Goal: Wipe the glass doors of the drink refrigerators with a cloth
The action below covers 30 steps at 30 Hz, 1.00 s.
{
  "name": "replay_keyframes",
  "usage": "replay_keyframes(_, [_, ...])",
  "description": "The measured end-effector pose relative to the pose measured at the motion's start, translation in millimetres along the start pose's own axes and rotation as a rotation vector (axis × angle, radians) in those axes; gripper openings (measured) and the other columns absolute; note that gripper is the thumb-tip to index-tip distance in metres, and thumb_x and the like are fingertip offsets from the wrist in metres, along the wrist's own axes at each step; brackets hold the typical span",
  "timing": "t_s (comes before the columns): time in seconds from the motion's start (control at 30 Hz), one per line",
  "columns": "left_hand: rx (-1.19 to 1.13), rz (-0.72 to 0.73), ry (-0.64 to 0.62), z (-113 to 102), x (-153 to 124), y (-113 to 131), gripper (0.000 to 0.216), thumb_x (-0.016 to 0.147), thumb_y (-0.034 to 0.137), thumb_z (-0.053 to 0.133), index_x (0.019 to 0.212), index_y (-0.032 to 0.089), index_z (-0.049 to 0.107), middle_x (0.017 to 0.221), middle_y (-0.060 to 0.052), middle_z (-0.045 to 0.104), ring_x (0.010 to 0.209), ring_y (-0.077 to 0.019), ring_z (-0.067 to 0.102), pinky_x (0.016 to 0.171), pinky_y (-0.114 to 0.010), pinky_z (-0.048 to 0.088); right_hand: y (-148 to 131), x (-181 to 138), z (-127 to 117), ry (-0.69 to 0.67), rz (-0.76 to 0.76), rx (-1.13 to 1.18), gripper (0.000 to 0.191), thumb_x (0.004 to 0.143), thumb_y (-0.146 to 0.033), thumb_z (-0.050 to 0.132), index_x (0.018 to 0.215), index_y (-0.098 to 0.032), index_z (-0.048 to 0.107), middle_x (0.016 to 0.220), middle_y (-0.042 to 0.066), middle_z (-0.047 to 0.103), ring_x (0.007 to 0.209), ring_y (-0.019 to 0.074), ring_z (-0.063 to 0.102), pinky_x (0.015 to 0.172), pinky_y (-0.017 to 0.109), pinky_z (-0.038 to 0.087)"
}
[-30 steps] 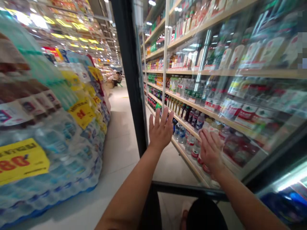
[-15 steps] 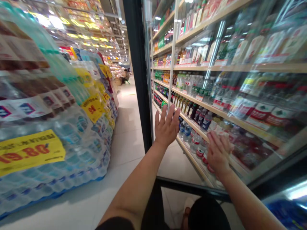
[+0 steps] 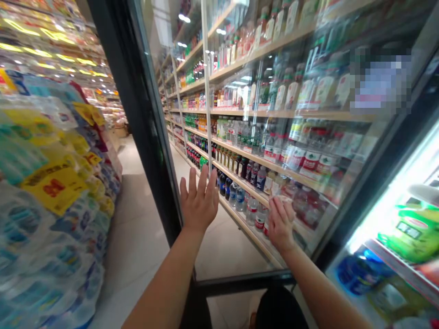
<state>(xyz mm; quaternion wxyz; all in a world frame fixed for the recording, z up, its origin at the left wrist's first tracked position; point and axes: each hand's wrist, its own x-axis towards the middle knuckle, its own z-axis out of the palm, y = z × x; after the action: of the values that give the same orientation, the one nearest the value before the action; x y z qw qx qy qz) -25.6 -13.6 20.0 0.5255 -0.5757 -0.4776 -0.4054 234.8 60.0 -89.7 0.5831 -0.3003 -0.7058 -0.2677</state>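
A tall glass cooler door [image 3: 240,137] with a black frame stands swung open in front of me. My left hand [image 3: 199,203] lies flat on the glass near its left edge, fingers spread upward. My right hand [image 3: 281,224] presses the glass lower and to the right, fingers also stretched out. Neither hand holds anything. Through the glass I see long shelves of bottled drinks [image 3: 254,151] running down the aisle. At the right the lit inside of the cooler [image 3: 404,237] shows green and blue packs.
A big stack of shrink-wrapped water bottles [image 3: 51,205] with yellow price tags [image 3: 55,187] fills the left side. A pale tiled aisle floor [image 3: 140,219] runs between the stack and the door. My dark shoe [image 3: 277,310] shows under the door's bottom frame.
The door has swung further toward the left with both hands still flat on it. The lit cooler interior has come into view at the right.
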Motion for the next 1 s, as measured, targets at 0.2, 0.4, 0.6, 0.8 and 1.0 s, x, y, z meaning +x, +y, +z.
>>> replay_keyframes(0.2, [0.022, 0.017, 0.014, 0.5, 1.4, -2.0, 0.076, 0.101, 0.019, 0.060, 0.168, 0.020, 0.025, 0.166, -0.013, 0.038, 0.162, -0.0283, 0.014, 0.134, -0.050, 0.012, 32.3, 20.2, -5.9, 0.005, -0.022, 0.030, 0.069, 0.100, -0.011, 0.048, 0.165, -0.034, 0.036, 0.153, 0.006, 0.061, 0.146, 0.0259, 0.051, 0.128, 0.053, 0.037])
replay_keyframes(0.4, [-0.005, -0.005, 0.016, 0.5, 0.2, -1.8, 0.075, 0.102, 0.020, 0.059, 0.168, 0.024, 0.024, 0.165, -0.013, 0.040, 0.161, -0.0291, 0.017, 0.133, -0.053, 0.015, 53.4, 14.6, -6.2, 0.178, 0.221, -0.055, 0.066, 0.105, -0.013, 0.041, 0.168, -0.027, 0.027, 0.166, 0.016, 0.043, 0.157, 0.0308, 0.036, 0.126, 0.067, 0.032])
replay_keyframes(0.6, [-0.042, -0.012, 0.020, 3.0, -1.4, -3.9, 0.072, 0.103, 0.022, 0.057, 0.168, 0.027, 0.026, 0.165, -0.011, 0.039, 0.160, -0.0305, 0.019, 0.133, -0.057, 0.017, 77.8, 6.0, -12.9, 0.167, 0.298, -0.092, 0.062, 0.106, -0.017, 0.038, 0.167, -0.024, 0.030, 0.163, 0.019, 0.044, 0.158, 0.0291, 0.034, 0.124, 0.067, 0.036])
replay_keyframes(0.8, [-0.041, -0.018, 0.027, 3.2, -1.8, -3.6, 0.072, 0.102, 0.022, 0.058, 0.168, 0.027, 0.027, 0.165, -0.011, 0.039, 0.160, -0.0305, 0.020, 0.133, -0.057, 0.017, 116.8, 59.8, -30.9, 0.307, 0.394, -0.090, 0.053, 0.107, -0.027, 0.036, 0.158, -0.019, 0.048, 0.158, 0.019, 0.052, 0.152, 0.0285, 0.043, 0.125, 0.060, 0.037])
replay_keyframes(1.0, [-0.030, -0.009, 0.026, 3.0, -1.4, -3.7, 0.075, 0.101, 0.020, 0.060, 0.168, 0.025, 0.026, 0.165, -0.011, 0.039, 0.161, -0.0291, 0.018, 0.134, -0.053, 0.015, 126.9, 97.3, -31.3, 0.394, 0.438, -0.079, 0.054, 0.105, -0.027, 0.038, 0.154, -0.011, 0.053, 0.155, 0.022, 0.055, 0.152, 0.0314, 0.043, 0.127, 0.062, 0.032])
